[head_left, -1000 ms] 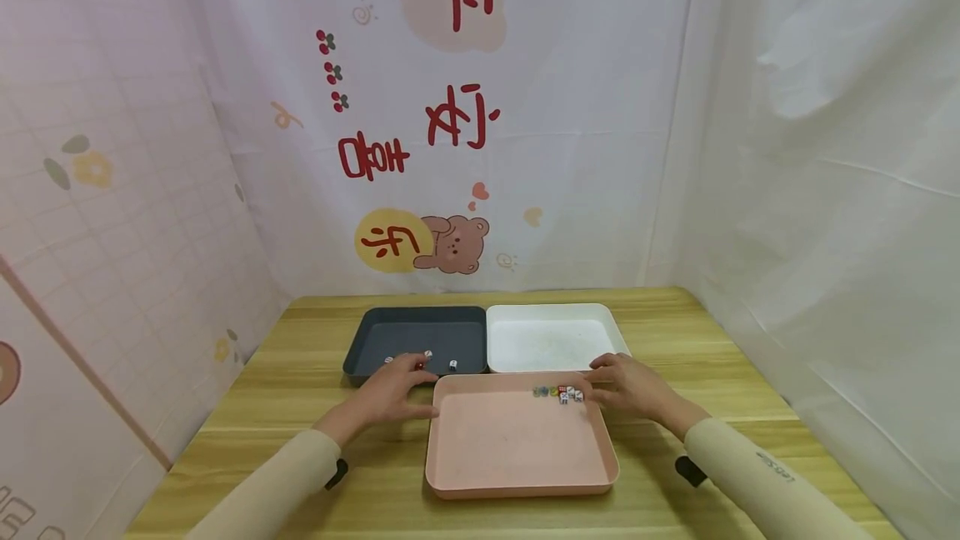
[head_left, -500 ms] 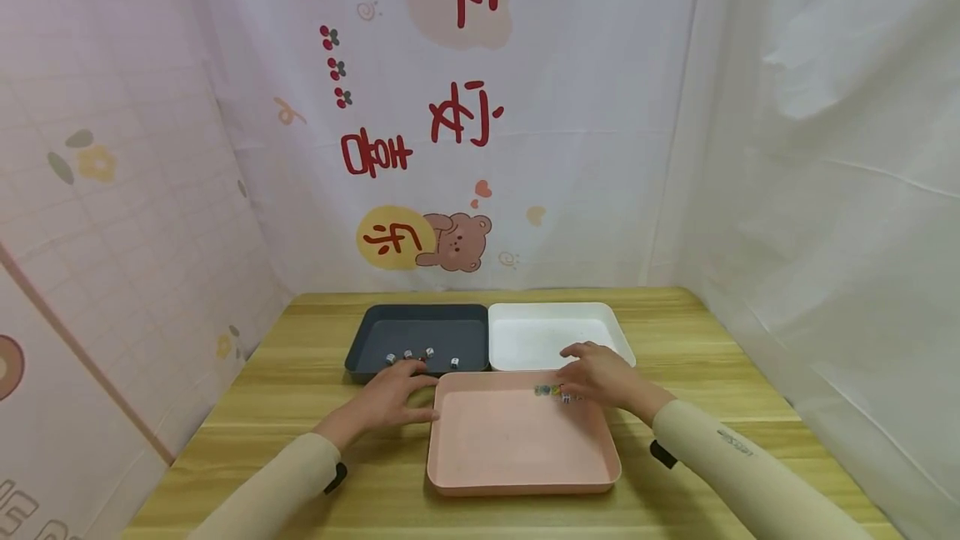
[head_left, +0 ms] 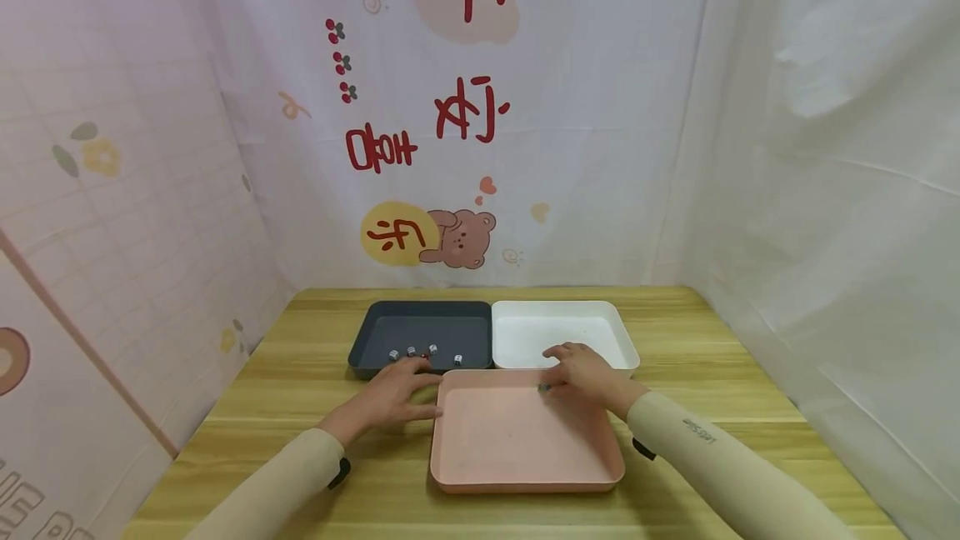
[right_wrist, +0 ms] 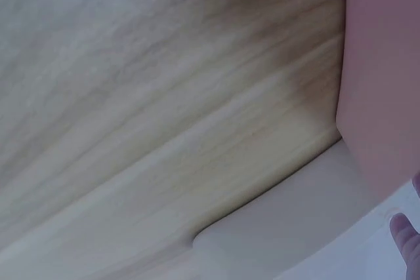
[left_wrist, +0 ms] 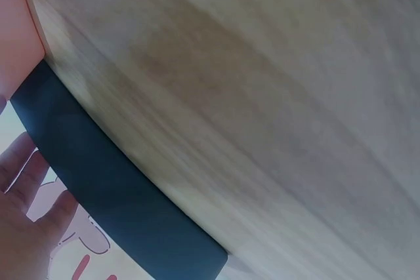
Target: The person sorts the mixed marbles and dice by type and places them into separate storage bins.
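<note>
Near the facing corners of the pink tray [head_left: 517,440] and the dark grey tray [head_left: 450,327] is my left hand [head_left: 390,397], fingers loosely spread. Its thumb reaches the pink tray's left rim, and no held thing shows. Several dice, such as a white die [head_left: 458,360], lie in the dark tray just past its fingers. My right hand [head_left: 592,373] is over the far right part of the pink tray. A small bluish-green die [head_left: 543,387] shows at its fingertips; I cannot tell whether they pinch it. The hand hides the area right of that die.
A white tray [head_left: 562,332] stands beside the dark one, behind the pink tray. All three rest on a wood-grain table [head_left: 277,365]. Printed white cloth [head_left: 585,148] hangs at the back and both sides.
My right hand has moved left from the pink tray's right rim over its row of dice, covering most of them. My left hand stays about where it was. The head view has shifted slightly.
</note>
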`<state>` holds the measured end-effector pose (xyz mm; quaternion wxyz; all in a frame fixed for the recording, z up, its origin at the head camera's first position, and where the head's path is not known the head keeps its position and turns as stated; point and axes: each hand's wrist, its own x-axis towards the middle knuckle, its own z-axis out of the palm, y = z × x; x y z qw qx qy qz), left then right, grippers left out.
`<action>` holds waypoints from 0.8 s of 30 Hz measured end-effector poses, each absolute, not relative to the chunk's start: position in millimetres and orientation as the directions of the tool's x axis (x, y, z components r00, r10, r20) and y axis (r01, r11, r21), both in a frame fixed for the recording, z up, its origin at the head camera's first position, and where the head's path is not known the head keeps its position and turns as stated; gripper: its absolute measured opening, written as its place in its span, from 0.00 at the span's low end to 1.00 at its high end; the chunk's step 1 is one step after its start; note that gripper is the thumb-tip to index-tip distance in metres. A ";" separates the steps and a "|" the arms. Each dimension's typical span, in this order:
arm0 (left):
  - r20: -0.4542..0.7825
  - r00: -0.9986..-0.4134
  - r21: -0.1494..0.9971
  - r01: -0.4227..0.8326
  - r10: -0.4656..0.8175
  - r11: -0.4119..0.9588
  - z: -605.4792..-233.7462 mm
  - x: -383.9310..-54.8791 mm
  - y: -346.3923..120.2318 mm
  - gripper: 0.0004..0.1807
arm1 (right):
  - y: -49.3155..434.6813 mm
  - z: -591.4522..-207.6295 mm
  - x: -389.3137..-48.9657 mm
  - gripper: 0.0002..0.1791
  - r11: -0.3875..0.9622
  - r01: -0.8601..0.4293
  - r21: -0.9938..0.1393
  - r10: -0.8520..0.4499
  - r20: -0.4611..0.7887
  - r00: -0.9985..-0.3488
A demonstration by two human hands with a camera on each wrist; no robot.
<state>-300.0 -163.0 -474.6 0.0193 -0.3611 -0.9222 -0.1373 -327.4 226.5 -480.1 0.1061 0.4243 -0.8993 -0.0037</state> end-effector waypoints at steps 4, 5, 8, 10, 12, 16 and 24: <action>0.128 -0.739 0.249 0.669 0.661 0.700 -473.3 -300.3 -162.3 0.33 | 223.2 -482.9 -328.3 0.09 0.633 -0.763 0.134 -0.771 0.201 -0.604; 0.127 -0.739 0.249 0.669 0.661 0.700 -473.3 -300.4 -162.2 0.33 | 222.0 -484.0 -328.8 0.08 0.637 -0.758 0.141 -0.768 0.202 -0.608; 0.122 -0.740 0.241 0.669 0.662 0.703 -474.7 -301.1 -161.8 0.33 | 218.1 -487.5 -329.4 0.05 0.662 -0.739 0.128 -0.747 0.196 -0.635; 0.117 -0.739 0.232 0.670 0.663 0.705 -476.0 -301.6 -161.8 0.34 | 215.7 -489.4 -328.9 0.05 0.671 -0.730 0.127 -0.739 0.194 -0.646; 0.113 -0.737 0.228 0.672 0.666 0.705 -476.5 -301.9 -162.0 0.34 | 214.2 -490.2 -327.7 0.06 0.672 -0.730 0.123 -0.738 0.200 -0.645; 0.108 -0.741 0.232 0.667 0.663 0.708 -475.9 -301.6 -162.5 0.34 | 213.4 -484.8 -324.8 0.05 0.668 -0.740 0.074 -0.730 0.257 -0.633; 0.096 -0.743 0.242 0.663 0.663 0.708 -474.7 -303.5 -164.1 0.35 | 223.5 -467.5 -332.5 0.04 0.754 -0.654 -0.063 -0.591 0.368 -0.718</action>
